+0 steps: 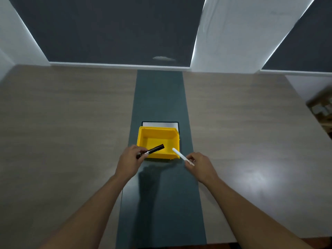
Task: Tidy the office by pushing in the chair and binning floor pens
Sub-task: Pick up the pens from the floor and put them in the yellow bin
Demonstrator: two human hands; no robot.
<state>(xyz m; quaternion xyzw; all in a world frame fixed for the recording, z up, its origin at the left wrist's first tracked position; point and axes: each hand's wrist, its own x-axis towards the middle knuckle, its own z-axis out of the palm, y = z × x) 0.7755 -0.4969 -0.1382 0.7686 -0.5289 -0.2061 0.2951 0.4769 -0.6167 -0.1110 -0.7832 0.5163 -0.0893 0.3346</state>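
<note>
A yellow plastic bin (pixel 158 131) stands on the dark centre strip of a wooden table (pixel 71 123). My left hand (pixel 130 160) grips a black pen (pixel 156 149) by its near end, and the pen's far end reaches over the bin's near left corner. My right hand (pixel 199 166) pinches a white pen (pixel 180 155) by its near end; its tip points toward the bin's near right corner. The inside of the bin shows nothing but yellow floor. No chair is in view.
A flat grey panel with a black frame (pixel 161 124) lies just behind the bin. Dark window blinds (pixel 116 29) and white wall columns rise behind the table. Blurred wooden clutter (pixel 321 108) sits past the right edge.
</note>
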